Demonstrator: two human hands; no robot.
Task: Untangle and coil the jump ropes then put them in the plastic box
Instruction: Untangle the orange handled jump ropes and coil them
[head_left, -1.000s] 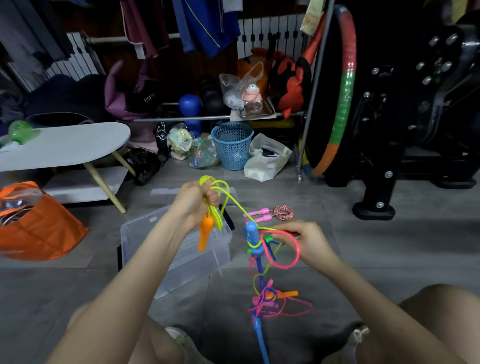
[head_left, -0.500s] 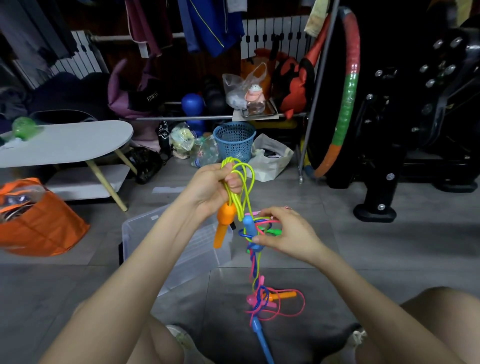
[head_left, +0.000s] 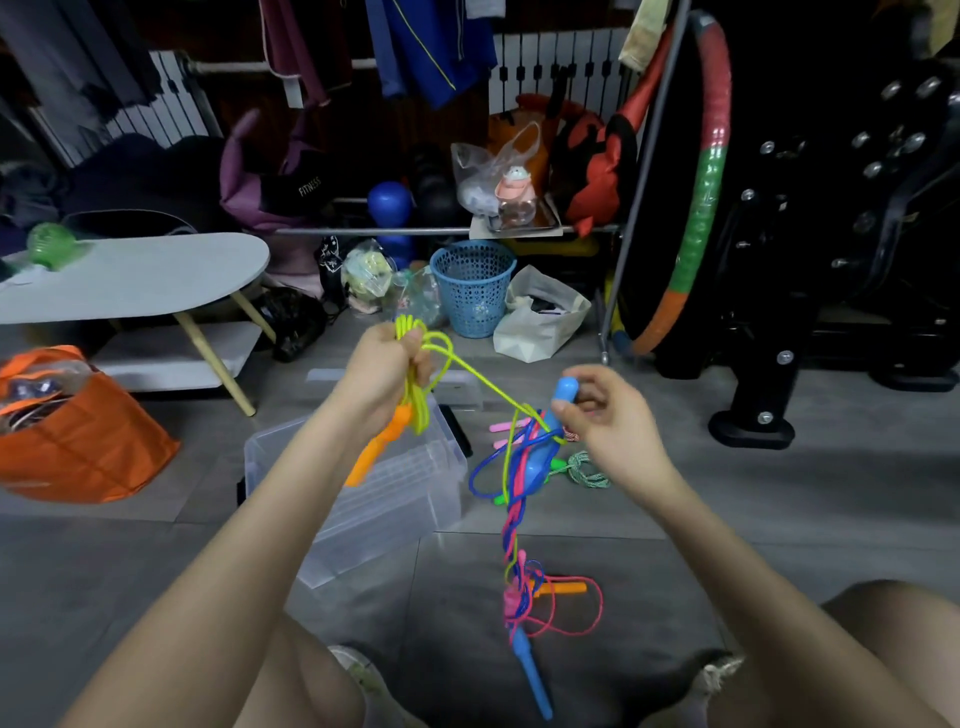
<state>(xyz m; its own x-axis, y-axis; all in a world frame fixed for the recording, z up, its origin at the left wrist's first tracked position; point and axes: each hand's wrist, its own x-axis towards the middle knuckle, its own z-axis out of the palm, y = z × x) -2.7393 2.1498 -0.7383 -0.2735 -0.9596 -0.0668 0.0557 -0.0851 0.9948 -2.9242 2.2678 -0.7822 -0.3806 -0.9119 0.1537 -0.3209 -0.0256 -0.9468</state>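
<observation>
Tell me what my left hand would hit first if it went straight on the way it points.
Probably the blue basket; the left hand, gripping the yellow rope, points toward it, but depth is unclear.

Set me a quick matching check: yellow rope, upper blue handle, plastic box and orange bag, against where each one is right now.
1 yellow rope
2 upper blue handle
3 plastic box
4 orange bag

A on the floor, far left
B gripped in the left hand
C pinched by the right hand
D on the floor below the left hand

Pairs: 1-B, 2-C, 3-D, 4-A
</observation>
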